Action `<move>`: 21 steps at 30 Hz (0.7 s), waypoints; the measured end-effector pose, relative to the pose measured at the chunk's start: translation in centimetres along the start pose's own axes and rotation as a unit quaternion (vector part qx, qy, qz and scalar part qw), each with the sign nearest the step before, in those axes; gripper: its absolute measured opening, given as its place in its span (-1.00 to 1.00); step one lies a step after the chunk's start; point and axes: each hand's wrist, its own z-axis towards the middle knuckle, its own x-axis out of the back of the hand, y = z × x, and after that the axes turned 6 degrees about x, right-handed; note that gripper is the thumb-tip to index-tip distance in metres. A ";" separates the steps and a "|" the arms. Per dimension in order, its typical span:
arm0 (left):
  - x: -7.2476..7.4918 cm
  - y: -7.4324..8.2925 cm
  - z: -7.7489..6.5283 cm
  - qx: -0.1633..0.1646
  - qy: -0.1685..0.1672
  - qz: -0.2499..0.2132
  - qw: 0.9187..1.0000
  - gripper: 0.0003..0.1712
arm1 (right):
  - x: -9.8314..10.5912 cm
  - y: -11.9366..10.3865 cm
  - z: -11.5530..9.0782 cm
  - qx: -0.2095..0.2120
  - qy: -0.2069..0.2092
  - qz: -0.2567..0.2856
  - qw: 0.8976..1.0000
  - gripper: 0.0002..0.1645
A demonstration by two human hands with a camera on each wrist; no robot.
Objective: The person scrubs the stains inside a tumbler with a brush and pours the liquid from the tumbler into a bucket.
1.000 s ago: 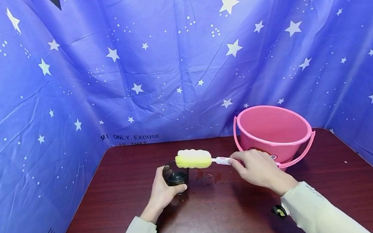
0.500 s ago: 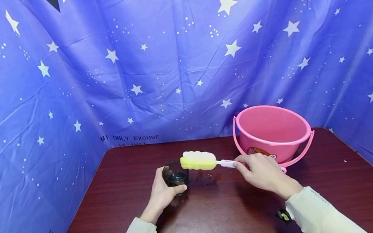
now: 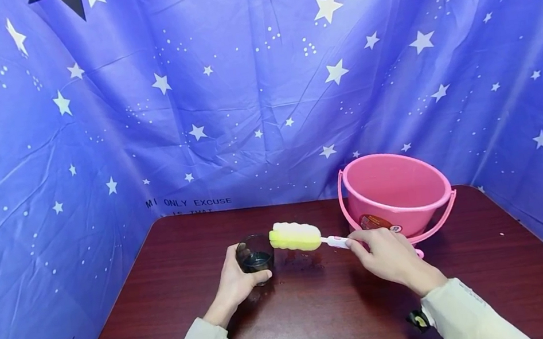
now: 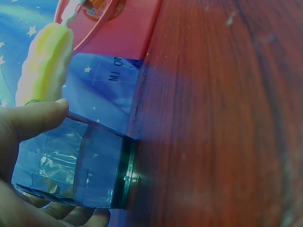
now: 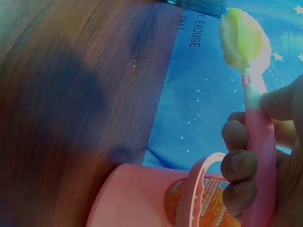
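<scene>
My left hand (image 3: 237, 281) grips a dark see-through glass (image 3: 257, 259) upright on the table, thumb on the near side. Some liquid shows low inside it. In the left wrist view the fingers wrap under the glass (image 4: 90, 161). My right hand (image 3: 390, 257) holds a bottle brush by its pink and white handle (image 5: 258, 137), fingers curled round it. The brush's yellow and white sponge head (image 3: 295, 236) points left, its tip right at the glass's rim and above the table.
A pink bucket (image 3: 403, 213) with a handle and an orange label stands at the back right, just behind my right hand. Wet drops (image 3: 305, 263) lie on the dark red wooden table (image 3: 319, 325). Blue star-printed cloth (image 3: 238, 81) hangs around three sides.
The right hand has moved right and slightly toward me with the bottle brush, so its sponge head has shifted from over the glass to its right rim. The left hand keeps its grip.
</scene>
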 end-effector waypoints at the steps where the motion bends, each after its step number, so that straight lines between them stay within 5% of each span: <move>1: 0.0 0.0 0.0 0.000 0.000 0.000 1.000 -0.04 | -0.1 0.0 -0.1 -0.001 -0.002 0.002 1.000 -0.88; 21: -0.1 -0.1 -0.1 -0.005 0.003 0.001 1.000 -0.04 | -1.1 0.9 -1.7 -0.027 0.015 0.007 0.999 -0.76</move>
